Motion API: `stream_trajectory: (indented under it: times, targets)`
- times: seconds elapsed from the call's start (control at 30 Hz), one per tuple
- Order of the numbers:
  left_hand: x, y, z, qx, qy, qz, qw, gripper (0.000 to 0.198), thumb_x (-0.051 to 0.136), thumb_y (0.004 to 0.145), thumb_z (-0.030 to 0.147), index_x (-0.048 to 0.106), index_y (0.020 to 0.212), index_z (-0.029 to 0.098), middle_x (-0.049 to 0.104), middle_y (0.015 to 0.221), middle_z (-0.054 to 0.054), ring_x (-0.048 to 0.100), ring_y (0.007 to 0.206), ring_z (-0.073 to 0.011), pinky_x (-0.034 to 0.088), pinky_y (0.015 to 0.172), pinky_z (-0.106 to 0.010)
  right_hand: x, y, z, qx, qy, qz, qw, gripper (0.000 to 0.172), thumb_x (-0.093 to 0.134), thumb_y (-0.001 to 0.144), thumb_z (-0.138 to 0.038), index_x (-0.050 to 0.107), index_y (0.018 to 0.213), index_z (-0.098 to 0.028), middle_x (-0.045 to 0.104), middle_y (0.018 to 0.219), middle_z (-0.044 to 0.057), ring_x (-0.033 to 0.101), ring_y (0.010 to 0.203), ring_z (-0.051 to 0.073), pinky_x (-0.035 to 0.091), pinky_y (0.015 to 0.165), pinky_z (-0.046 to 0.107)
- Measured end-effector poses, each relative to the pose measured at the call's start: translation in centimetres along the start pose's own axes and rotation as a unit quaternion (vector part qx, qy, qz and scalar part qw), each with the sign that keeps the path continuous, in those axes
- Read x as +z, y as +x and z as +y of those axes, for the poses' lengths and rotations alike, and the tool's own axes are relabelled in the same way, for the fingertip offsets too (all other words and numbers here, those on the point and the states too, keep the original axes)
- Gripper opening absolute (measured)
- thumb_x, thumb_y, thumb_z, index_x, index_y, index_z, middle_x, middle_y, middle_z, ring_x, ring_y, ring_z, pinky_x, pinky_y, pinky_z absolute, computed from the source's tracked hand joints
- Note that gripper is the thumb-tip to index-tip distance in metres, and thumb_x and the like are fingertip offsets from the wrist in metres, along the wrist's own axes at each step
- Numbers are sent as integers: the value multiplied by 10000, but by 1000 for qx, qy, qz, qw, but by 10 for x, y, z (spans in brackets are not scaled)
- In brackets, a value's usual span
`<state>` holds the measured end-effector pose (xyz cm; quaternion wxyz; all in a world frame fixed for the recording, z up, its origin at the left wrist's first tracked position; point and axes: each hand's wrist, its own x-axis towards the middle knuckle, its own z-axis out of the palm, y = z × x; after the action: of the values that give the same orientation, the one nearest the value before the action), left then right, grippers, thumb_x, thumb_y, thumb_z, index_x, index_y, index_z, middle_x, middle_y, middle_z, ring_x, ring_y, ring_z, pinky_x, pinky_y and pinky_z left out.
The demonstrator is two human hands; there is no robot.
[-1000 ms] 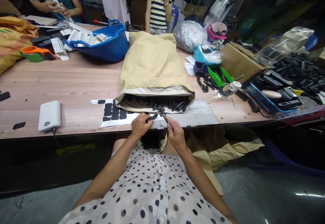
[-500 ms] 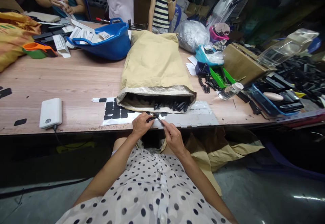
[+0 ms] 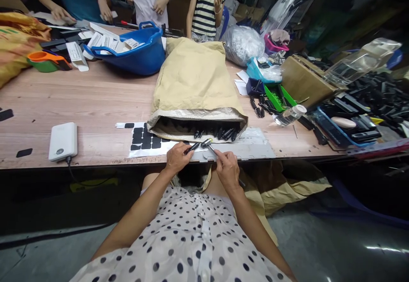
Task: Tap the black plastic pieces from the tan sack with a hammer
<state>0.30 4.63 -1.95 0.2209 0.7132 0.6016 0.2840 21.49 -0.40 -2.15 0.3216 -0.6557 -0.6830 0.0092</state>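
Left hand (image 3: 178, 156): fingers pinching slim black rod-shaped piece (image 3: 193, 147). Right hand (image 3: 228, 167): fingers closed round dark-headed metal hammer-like tool (image 3: 206, 143), just beside piece's tip. Slack pinch could let piece skid toward open tan sack (image 3: 194, 77) beyond fingers.

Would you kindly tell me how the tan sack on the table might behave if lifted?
The tan sack would probably flex, since its surface is creased. It may feel fairly heavy, as it bulges and black pieces show inside. Those could slide out if its far end were raised, because its open mouth faces the table's front edge.
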Motion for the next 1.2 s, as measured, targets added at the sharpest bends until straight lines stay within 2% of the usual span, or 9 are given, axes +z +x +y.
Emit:
stream_trajectory:
  times: [0.33,0.47,0.6,0.7,0.83,0.93,1.0,1.07,1.2]
  targets:
    - [-4,-1,-12,62,-23,12,998,226,566,913,354,767,975,271,697,847,-11,653,857,-180,518,723,-262,9,-4,-2,12,13,3,1000,351,501,929,-168,767,1142,-250,540,825,51,543,791,214,494,749,329]
    - [-8,-25,-8,164,-44,6,986,253,521,953,340,740,1036,243,683,840,-26,650,794,-162,533,723,-259,9,-4,-4,17,5,0,1000,356,499,932,-170,761,1155,-262,536,827,48,539,798,214,491,757,326]
    - [2,-58,-8,249,-32,-45,967,275,477,977,309,713,1076,208,681,876,-54,661,774,-156,548,713,-249,10,-4,-7,20,-3,-3,1000,362,493,936,-163,758,1159,-267,545,838,49,531,795,212,482,756,321]
    - [15,-70,-10,211,21,-123,970,234,501,953,275,714,1031,214,673,894,-47,672,757,-152,545,685,-236,11,-4,-8,17,-4,4,1000,364,488,938,-154,759,1158,-255,552,837,53,531,783,210,474,733,317]
    - [23,-69,-10,84,96,-250,960,182,565,894,224,724,982,238,689,952,-48,702,789,-178,543,690,-258,12,-4,-7,10,1,5,1000,363,487,941,-146,762,1149,-257,560,841,60,530,784,215,476,732,323]
    - [19,-66,-3,68,104,-304,945,175,594,863,199,738,957,232,711,971,-68,716,823,-214,536,692,-284,13,-4,-7,13,6,0,1000,368,497,935,-141,756,1160,-275,558,860,65,528,796,222,486,745,331]
    - [13,-63,5,100,68,-295,948,159,596,865,208,746,911,226,721,920,-67,712,814,-211,529,695,-283,13,-4,-8,16,8,-1,1000,369,501,932,-140,755,1163,-277,555,864,67,527,804,226,490,752,334]
    - [7,-55,15,132,17,-250,959,159,591,875,229,750,881,225,714,831,-51,693,766,-187,521,697,-270,13,-3,-10,19,8,-1,1000,369,500,933,-142,756,1161,-276,553,859,67,528,808,227,490,751,333]
    - [-3,-18,29,104,-22,-67,992,181,570,891,267,740,895,206,686,767,-38,638,696,-156,511,702,-268,12,-3,-12,25,5,1,1000,358,501,937,-159,756,1165,-267,560,856,69,529,809,230,486,731,329]
